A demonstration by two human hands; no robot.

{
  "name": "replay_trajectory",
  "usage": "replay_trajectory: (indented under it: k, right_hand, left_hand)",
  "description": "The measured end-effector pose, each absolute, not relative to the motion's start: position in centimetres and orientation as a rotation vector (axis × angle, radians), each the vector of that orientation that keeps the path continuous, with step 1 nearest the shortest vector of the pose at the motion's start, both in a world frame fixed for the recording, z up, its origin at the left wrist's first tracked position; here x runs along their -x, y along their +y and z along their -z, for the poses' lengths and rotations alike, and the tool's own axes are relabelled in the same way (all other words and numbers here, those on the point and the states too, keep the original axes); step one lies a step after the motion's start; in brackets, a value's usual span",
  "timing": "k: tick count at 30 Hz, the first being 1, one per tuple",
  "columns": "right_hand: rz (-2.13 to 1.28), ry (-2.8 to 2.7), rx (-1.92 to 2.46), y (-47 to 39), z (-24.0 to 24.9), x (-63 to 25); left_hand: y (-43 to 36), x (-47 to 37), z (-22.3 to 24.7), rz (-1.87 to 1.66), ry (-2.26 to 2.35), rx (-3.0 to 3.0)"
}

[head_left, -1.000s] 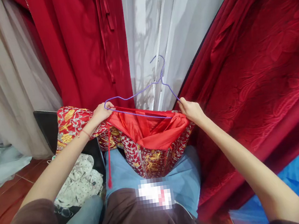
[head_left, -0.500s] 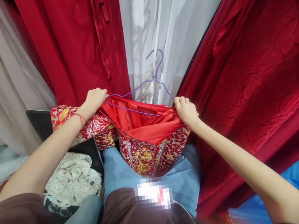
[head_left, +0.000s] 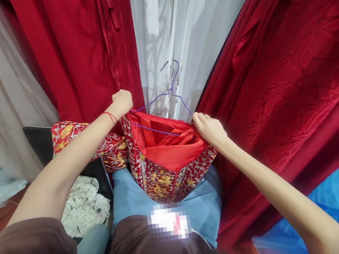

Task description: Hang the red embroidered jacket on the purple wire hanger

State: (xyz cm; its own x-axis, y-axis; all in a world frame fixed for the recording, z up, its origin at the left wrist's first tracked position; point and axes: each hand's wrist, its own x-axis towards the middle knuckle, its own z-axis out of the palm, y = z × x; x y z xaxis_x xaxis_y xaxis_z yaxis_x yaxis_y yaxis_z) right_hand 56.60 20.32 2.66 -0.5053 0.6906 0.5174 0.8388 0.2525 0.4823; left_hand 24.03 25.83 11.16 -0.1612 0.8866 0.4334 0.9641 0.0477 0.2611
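Left hand (head_left: 121, 101) has risen since a second ago, fist clamped on embroidered red garment (head_left: 163, 173) edge at hanger's (head_left: 166, 102) 9 o'clock end. Right hand (head_left: 207, 128), fingers pinched on garment edge at 3 o'clock, barely shifted. Garment opening now tilted, hanger bar inside, over lap.

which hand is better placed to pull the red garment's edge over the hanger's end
Left. The left hand grips the embroidered red garment at the purple hanger's raised end; the right hand pinches the lower end.
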Motion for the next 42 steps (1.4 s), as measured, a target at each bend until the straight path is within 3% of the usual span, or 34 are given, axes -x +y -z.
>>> replay_trajectory:
  k: [3,8,10,17,24,28,36,42]
  right_hand:
    - [1.122,-2.312,1.426,20.0,-2.9,-57.0]
    - [1.14,-2.304,1.444,20.0,-3.2,-57.4]
    - [1.1,-2.284,1.469,20.1,-3.2,-57.4]
    - [0.658,-2.192,1.408,21.0,-2.7,-59.0]
    - [0.203,-2.204,1.043,23.4,-3.0,-63.1]
    - [0.073,-2.148,1.046,24.1,-4.0,-64.5]
    - [0.213,-1.602,1.143,25.5,-3.1,-62.8]
    - [0.394,-1.586,1.102,23.4,-0.9,-60.4]
  left_hand:
    - [24.8,-24.5,-12.5,0.932,-2.305,1.881]
    - [23.8,-26.7,-11.1,2.084,-1.843,2.062]
    - [23.2,-27.0,-10.1,2.342,-1.627,2.056]
    - [19.5,-22.9,-6.0,2.254,-1.472,1.876]
    - [21.6,-21.9,-4.6,2.736,-1.61,1.521]
    - [22.5,-21.9,-4.9,2.745,-1.621,1.621]
    - [23.1,-22.0,-5.3,2.905,-1.883,1.368]
    - [21.3,-22.9,-3.4,2.884,-1.724,1.689]
